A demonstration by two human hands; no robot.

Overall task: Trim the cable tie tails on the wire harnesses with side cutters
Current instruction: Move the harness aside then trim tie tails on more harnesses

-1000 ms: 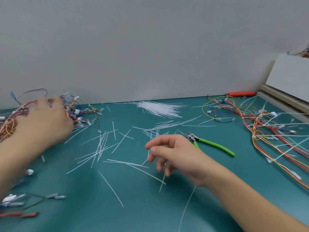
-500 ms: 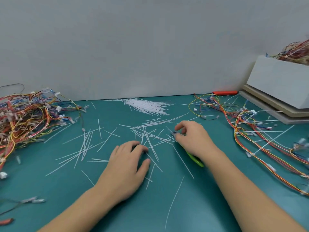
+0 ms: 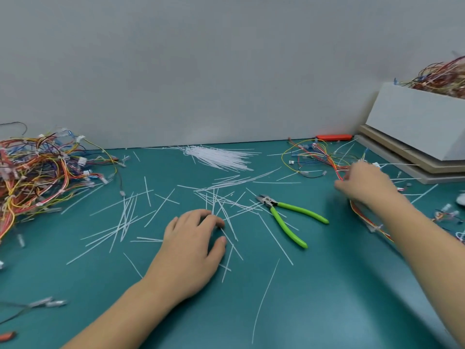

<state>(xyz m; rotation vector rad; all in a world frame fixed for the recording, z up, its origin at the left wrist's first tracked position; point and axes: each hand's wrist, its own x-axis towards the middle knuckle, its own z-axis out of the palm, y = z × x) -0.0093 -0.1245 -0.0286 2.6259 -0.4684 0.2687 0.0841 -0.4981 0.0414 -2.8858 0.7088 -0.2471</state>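
Note:
The side cutters, with bright green handles spread apart, lie loose on the teal table with no hand on them. My right hand is blurred over the coloured wire harnesses at the right, fingers at a red wire; whether it grips is unclear. Palm down left of the cutters, my left hand rests on scattered white cut tie tails, its fingers relaxed.
A large tangle of harnesses lies at the far left. A bundle of unused white cable ties sits by the back wall. A white box full of harnesses stands at the right on flat boards, with an orange object beside it.
My right hand left the side cutters and swung right to the harnesses. My left hand came from the left pile to the table centre and now rests there. The view shifted.

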